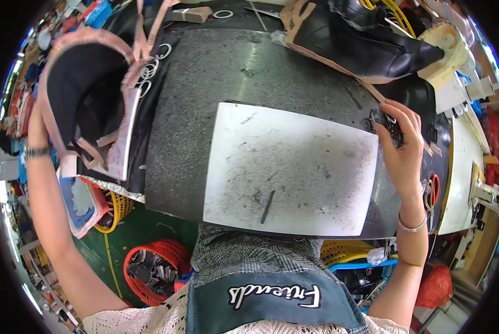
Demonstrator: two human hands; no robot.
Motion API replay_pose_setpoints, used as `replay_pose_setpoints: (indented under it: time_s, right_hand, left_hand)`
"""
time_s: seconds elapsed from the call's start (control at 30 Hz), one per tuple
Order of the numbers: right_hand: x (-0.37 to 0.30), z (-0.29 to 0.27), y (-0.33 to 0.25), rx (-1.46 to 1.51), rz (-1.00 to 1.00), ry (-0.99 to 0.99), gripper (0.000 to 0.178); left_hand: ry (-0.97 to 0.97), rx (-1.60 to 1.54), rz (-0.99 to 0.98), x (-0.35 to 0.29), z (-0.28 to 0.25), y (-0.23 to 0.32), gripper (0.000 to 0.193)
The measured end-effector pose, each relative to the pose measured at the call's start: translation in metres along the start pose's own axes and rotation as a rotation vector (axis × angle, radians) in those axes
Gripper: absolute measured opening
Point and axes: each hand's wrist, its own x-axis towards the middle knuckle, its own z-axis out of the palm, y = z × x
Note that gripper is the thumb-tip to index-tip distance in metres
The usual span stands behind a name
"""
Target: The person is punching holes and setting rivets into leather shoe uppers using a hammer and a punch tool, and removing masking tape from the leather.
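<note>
At the far left, my left hand (38,125) is at the edge of a black boot upper (85,83) bordered with pinkish zipper tape. The upper covers its fingers, which appear closed on that edge. On the right, my right hand (405,133) curves over the dark board, thumb and forefinger apart. A tangled black clump (393,129) shows between them. Beside the forefinger ends a long zipper tape (333,65), which runs down from another black boot upper (366,42). In front of me lies a smudged white sheet (294,172) with a thin black strip (268,207) on it.
The dark work board (205,72) spans the table. White rings (148,71) lie along its left side. Red-handled scissors (431,189) rest by the right edge. A red basket of scraps (155,270) and a yellow basket (118,209) stand below, with a blue basket (380,284) at lower right.
</note>
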Motion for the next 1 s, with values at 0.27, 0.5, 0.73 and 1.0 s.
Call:
replay_pose_setpoints:
  time_s: [0.27, 0.5, 0.73, 1.0]
  right_hand:
    - [-0.036, -0.002, 0.049, 0.0, 0.227, -0.214, 0.043]
    - [-0.056, -0.007, 0.077, -0.014, 0.299, -0.124, 0.025]
    - [-0.042, 0.0, 0.055, -0.107, 0.147, 0.03, 0.018]
    - [-0.061, -0.021, 0.077, 0.79, 0.664, 0.149, 0.018]
  left_hand:
    - [-0.29, 1.428, -0.159, -0.069, 0.095, -0.085, 0.082]
    - [-0.213, 1.217, 0.255, 0.06, 0.197, 0.031, 0.082]
    - [-0.03, 0.924, 0.583, 0.148, 0.365, 0.014, 0.051]
    - [-0.177, 0.619, 0.882, 0.035, 0.275, 0.158, 0.025]
